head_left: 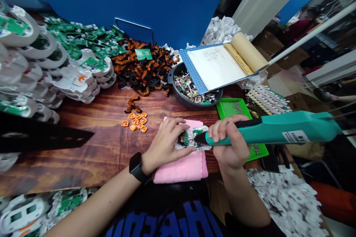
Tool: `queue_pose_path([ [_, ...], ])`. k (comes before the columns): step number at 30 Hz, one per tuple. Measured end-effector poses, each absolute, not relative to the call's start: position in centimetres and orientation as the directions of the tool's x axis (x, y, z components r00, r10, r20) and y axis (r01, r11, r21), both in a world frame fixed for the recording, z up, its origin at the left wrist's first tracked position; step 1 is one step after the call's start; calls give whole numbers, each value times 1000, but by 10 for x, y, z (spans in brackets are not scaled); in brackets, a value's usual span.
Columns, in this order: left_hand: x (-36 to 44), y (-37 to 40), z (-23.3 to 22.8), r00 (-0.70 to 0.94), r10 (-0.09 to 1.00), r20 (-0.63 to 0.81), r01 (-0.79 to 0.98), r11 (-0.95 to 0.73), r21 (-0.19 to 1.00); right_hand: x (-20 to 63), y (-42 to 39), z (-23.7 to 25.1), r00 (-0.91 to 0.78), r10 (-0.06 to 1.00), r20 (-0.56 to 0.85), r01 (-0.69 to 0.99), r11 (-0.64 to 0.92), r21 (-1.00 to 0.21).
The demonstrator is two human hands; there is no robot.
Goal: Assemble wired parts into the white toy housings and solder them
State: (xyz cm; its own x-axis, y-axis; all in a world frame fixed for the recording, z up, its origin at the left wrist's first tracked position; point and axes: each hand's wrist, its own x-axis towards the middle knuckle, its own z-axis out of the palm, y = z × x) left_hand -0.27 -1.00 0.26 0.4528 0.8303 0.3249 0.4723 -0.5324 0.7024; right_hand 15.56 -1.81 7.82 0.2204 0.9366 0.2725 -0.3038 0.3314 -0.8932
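Note:
My right hand [229, 142] is wrapped round a teal electric screwdriver [286, 127], which lies nearly level with its black tip pointing left. The tip meets a white plastic housing [206, 147] that has a small green circuit board [186, 138] in it. With fingers and thumb, my left hand [169, 140] grips the left end of this housing. Under both lies a folded pink cloth [180, 168]. The screw, if there is one at the tip, is hidden.
Several orange plastic pieces [135, 121] lie left of the cloth. Behind are a heap of orange-brown flex cables [144, 66], a grey bowl [185, 102] of wired parts and a clipboard [214, 63]. Green screw trays [222, 109] stand right; stacked white housings [75, 81] stand left.

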Motion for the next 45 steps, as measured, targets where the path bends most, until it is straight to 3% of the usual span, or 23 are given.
queue_pose_path([
  [9,-4,-8,-3,419,780,464,429,-621,656,153,-17,87,259,913,316,-333,391,-858],
  [29,-2,-9,0,468,755,460,450,-651,611,152,-16,81,203,928,312,-332,366,-869],
  [33,-2,-8,0,480,780,402,450,-613,650,153,-16,81,180,932,314,-337,358,-871],
  [39,3,-8,-3,525,832,179,530,-484,696,153,-16,74,151,941,301,-311,335,-890],
  [45,4,-8,-1,534,830,163,516,-473,714,152,-20,65,119,948,295,-261,316,-912],
])
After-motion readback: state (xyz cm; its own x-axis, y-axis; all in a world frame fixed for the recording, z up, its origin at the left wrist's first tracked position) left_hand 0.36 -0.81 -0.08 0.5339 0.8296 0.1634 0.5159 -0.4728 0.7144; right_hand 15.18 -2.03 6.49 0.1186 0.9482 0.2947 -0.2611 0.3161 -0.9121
